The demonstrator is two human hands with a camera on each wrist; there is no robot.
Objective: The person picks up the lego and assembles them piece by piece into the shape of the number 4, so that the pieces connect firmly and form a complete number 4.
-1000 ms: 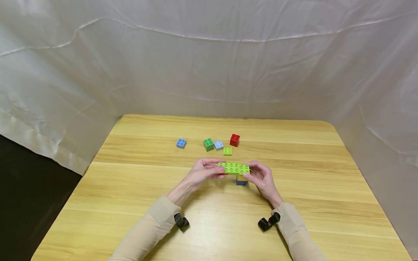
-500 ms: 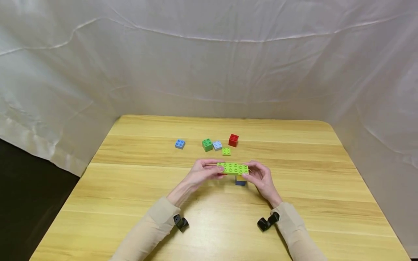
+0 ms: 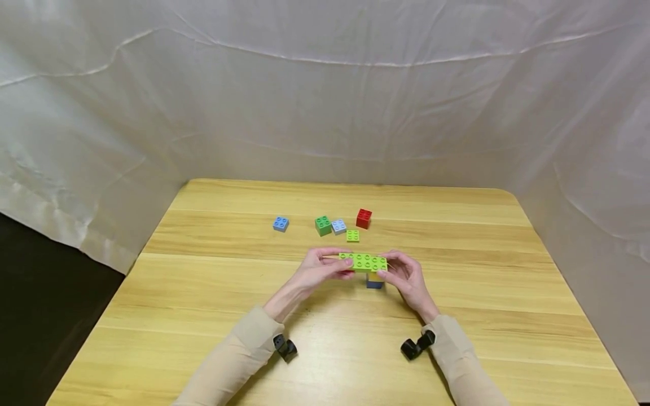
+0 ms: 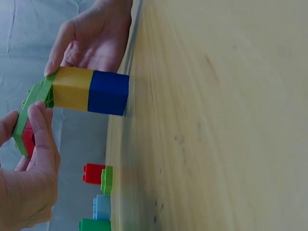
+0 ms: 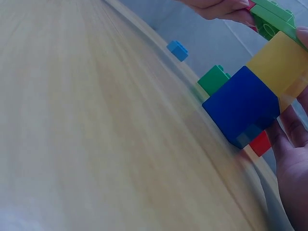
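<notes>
A long lime-green studded piece [image 3: 363, 263], seemingly two thin plates layered in the left wrist view, lies across the top of a yellow brick [image 4: 72, 88]. Below the yellow brick sits a dark blue brick [image 4: 108, 93]; whether it touches the table I cannot tell. My left hand [image 3: 311, 270] pinches the green piece's left end, where a red brick [image 4: 29, 138] shows underneath, partly hidden by fingers. At the other end my right hand [image 3: 410, 280] pinches the green piece between thumb and fingers, beside the yellow brick.
Behind the hands, on the wooden table [image 3: 228, 316], lie a blue brick [image 3: 281, 224], a green brick [image 3: 323, 225], a light blue brick [image 3: 338, 226], a small lime plate [image 3: 352, 236] and a red brick [image 3: 363, 219]. A pale curtain [image 3: 335, 113] hangs beyond the table.
My left hand has shifted very slightly to the right, its thumb a little farther along the green piece. My right hand and the bricks look nearly the same.
</notes>
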